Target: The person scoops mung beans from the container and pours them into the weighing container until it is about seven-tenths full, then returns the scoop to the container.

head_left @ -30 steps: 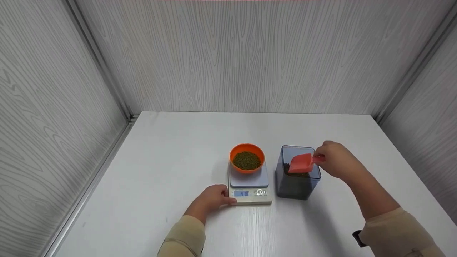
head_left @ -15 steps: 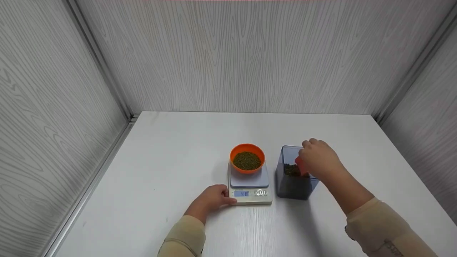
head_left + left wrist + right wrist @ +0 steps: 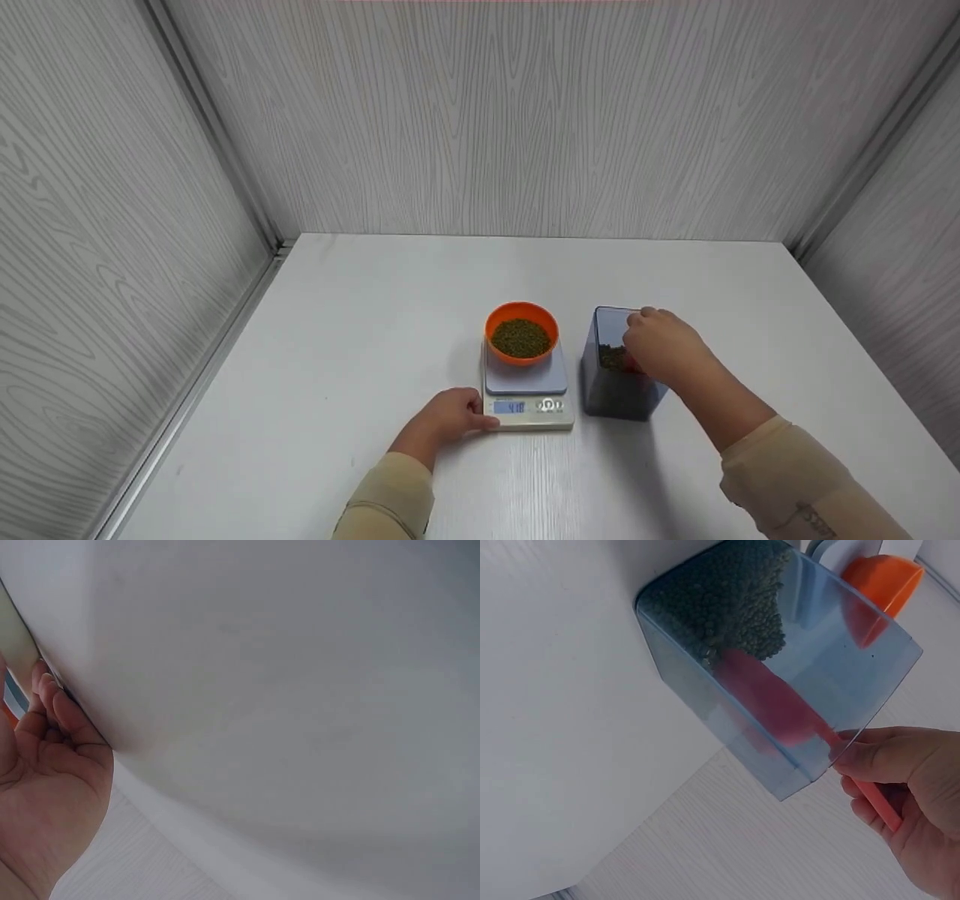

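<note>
My right hand [image 3: 664,345] pinches the handle of a red scoop [image 3: 772,701], whose blade dips into a clear bluish box [image 3: 682,686]. The tip meets small green grains [image 3: 742,607], which look like mung beans, at the box's bottom. From the head view the hand hides most of the scoop. My left hand [image 3: 448,416] holds the near left corner of a white kitchen scale [image 3: 529,424], thumb at the front edge and fingers curled at the side. An orange bowl [image 3: 555,337] of the same green grains stands on the scale's plate; the display is lit.
Everything stands on a white table [image 3: 375,315]. A grey wood-grain wall [image 3: 480,120] rises behind it, with side walls left and right. The box stands just right of the scale, a narrow gap between them.
My right hand has moved left and down, tipping the scoop from level above the box to blade-down inside it. My left hand, the scale and the bowl have stayed put.
</note>
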`<state>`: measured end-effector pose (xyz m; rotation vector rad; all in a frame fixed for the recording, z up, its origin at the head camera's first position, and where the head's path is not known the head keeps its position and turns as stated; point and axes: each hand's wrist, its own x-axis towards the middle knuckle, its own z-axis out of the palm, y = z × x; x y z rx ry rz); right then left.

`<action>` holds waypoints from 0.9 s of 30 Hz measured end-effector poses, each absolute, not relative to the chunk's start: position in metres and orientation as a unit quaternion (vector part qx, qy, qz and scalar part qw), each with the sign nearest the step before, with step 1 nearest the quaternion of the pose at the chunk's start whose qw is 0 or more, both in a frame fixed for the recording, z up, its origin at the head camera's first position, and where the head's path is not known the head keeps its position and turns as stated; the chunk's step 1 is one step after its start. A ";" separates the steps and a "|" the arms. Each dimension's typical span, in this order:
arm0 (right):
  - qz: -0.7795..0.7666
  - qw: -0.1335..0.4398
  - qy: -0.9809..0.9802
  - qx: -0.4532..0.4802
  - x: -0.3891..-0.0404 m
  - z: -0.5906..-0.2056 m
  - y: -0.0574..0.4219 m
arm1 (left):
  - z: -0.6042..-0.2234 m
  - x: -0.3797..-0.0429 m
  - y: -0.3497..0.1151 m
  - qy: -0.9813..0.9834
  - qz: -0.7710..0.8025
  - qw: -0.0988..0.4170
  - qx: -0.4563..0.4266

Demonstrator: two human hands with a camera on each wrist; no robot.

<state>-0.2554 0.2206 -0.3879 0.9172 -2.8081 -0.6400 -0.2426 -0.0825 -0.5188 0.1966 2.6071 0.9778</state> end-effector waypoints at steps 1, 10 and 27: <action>-0.209 0.054 -0.927 0.305 -0.255 -0.387 0.221 | -0.519 -0.243 -0.082 0.920 0.344 0.174 0.070; -0.144 0.019 -0.940 0.309 -0.256 -0.386 0.225 | -0.519 -0.242 -0.082 0.919 0.348 0.170 0.070; -0.006 -0.047 -0.966 0.253 -0.262 -0.392 0.222 | -0.520 -0.243 -0.083 0.915 0.356 0.177 0.075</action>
